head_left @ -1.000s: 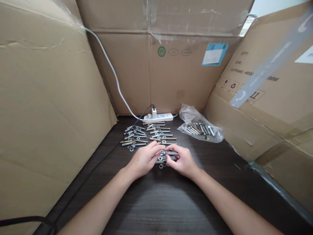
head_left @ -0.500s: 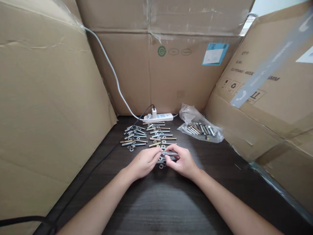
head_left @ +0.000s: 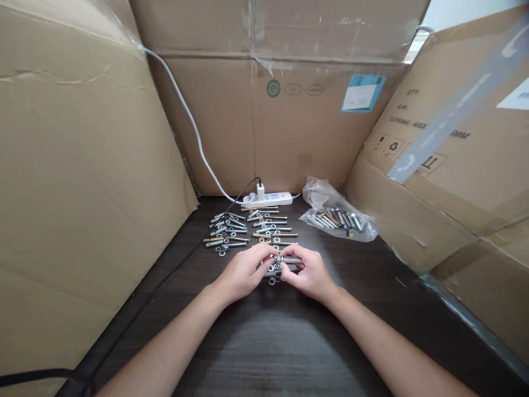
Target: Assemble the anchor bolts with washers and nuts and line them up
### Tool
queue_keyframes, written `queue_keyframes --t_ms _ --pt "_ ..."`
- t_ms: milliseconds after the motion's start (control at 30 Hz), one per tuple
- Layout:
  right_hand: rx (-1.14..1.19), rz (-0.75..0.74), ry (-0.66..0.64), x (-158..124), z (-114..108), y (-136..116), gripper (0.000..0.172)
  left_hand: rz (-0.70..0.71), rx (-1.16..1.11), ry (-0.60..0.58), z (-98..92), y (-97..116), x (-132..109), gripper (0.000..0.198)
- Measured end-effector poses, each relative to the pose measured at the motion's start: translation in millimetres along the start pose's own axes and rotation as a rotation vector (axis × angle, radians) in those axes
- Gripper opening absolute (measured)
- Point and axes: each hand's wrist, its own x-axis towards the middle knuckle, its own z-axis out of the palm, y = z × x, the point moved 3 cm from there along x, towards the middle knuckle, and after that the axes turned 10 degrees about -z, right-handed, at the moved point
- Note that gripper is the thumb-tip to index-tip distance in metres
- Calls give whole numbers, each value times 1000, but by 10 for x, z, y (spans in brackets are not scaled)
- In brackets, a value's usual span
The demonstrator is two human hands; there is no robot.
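Note:
My left hand (head_left: 243, 272) and my right hand (head_left: 311, 272) meet over the dark table (head_left: 268, 342), both pinched on one metal anchor bolt (head_left: 289, 259) held level between them. My right fingers grip its grey sleeve; my left fingertips close on its left end, where a small nut or washer sits. A few loose washers (head_left: 273, 280) lie just under the hands. Behind them, rows of bolts, sleeves and washers (head_left: 248, 227) are laid out flat.
A clear plastic bag of bolts (head_left: 339, 215) lies at the back right. A white power strip (head_left: 268, 197) with a plugged charger sits against the back cardboard box (head_left: 281, 121). Large boxes wall the left (head_left: 74, 182) and right (head_left: 454, 154). A black cable (head_left: 136, 320) runs along the left.
My left fingers have shifted slightly on the bolt's left end, opening and closing around it. The bolt and my right hand stay almost where they were.

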Motion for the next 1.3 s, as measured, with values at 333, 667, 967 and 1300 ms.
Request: queue_keyframes --t_ms 333,667,967,1300 --pt "0 -2 0 -2 1 6 15 -65 2 -40 12 -10 11 22" --pt "-5 1 -4 -7 6 9 16 20 37 20 -14 25 -6 20" --pt "-26 -7 -12 2 -12 -24 13 11 35 -21 -13 -9 16 22" --pt "-9 -3 -8 -6 3 -4 16 0 56 32 -29 74 -15 21"
